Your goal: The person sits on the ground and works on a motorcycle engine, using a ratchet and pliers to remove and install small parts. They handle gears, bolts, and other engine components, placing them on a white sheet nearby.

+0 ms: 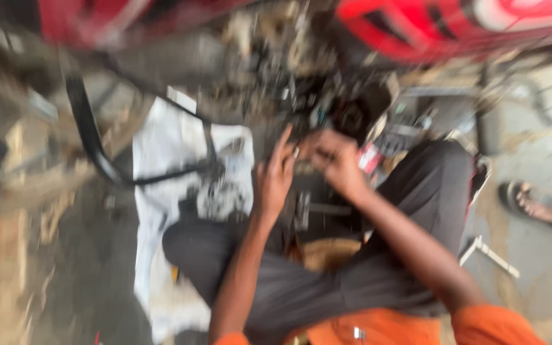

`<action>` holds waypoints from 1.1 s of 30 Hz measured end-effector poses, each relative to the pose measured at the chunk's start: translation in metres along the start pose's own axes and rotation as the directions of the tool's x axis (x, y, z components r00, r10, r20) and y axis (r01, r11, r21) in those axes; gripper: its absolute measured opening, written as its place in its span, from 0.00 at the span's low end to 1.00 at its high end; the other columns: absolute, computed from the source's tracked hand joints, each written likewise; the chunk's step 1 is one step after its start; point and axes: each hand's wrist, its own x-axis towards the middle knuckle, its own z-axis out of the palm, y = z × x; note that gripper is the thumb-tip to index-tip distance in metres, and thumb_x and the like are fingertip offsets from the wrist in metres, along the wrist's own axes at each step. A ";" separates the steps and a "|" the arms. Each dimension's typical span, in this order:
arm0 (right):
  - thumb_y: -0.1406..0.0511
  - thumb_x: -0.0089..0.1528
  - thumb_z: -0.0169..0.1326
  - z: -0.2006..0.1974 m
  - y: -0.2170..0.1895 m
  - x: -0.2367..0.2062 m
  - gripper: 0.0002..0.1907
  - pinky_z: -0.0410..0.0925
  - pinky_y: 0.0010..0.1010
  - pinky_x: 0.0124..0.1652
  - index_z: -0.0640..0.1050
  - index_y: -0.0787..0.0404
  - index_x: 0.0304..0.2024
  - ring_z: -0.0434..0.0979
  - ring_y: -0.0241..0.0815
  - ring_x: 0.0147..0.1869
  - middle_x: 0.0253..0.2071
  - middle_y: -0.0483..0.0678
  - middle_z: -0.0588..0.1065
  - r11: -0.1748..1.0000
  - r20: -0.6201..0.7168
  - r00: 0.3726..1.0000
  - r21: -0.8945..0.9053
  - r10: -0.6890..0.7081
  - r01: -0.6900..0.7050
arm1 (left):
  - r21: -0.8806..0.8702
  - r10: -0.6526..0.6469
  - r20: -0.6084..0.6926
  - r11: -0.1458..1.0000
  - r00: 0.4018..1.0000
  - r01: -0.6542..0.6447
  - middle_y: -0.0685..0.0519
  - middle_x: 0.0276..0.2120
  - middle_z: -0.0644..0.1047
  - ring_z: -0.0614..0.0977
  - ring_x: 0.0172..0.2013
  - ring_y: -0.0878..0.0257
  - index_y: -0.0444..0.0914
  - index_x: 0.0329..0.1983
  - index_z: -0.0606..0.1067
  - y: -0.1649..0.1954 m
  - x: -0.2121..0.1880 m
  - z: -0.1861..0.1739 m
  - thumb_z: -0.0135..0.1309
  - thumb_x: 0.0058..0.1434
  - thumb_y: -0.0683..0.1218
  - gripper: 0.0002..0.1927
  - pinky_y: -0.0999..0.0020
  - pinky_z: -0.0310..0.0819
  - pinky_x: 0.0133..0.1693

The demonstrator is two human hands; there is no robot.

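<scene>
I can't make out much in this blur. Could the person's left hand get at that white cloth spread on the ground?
Probably yes. The left hand is raised beside the right hand near the dark engine parts, and the white cloth lies just to its left, with nothing visibly between them.

A small red-and-white package (370, 157), blurred, sits on the ground beside the seated person's right knee, below the motorcycle's engine.

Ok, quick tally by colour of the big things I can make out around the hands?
Red motorcycle body panels: 2
White cloth on the ground: 1
Black strap or hose: 1
Dark engine parts by the left hand and right hand: too blurred to count
Total: 4
</scene>
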 end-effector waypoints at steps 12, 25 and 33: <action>0.76 0.56 0.60 -0.005 0.002 0.003 0.12 0.77 0.32 0.41 0.80 0.65 0.42 0.86 0.46 0.44 0.43 0.51 0.80 0.994 0.052 0.993 -0.043 0.103 -0.101 | -0.088 -0.018 0.056 0.996 0.998 0.023 0.42 0.46 0.83 0.87 0.45 0.54 0.43 0.72 0.64 0.003 0.017 -0.002 0.61 0.59 0.35 0.38 0.62 0.85 0.45; 0.72 0.57 0.61 -0.005 0.017 0.004 0.08 0.76 0.31 0.41 0.82 0.64 0.40 0.85 0.41 0.42 0.38 0.50 0.82 0.984 0.012 0.984 0.038 0.176 -0.177 | -0.205 -0.109 0.077 0.971 0.991 0.123 0.45 0.46 0.82 0.87 0.47 0.56 0.41 0.71 0.64 0.009 0.021 -0.001 0.57 0.59 0.32 0.36 0.63 0.84 0.45; 0.72 0.61 0.59 0.001 0.028 0.005 0.10 0.74 0.34 0.47 0.82 0.64 0.45 0.83 0.43 0.47 0.42 0.51 0.82 0.999 -0.018 0.999 0.014 -0.040 0.040 | -0.410 -0.115 0.089 0.901 0.989 0.142 0.43 0.42 0.81 0.84 0.41 0.60 0.33 0.64 0.70 -0.033 0.023 0.009 0.60 0.58 0.32 0.29 0.68 0.79 0.44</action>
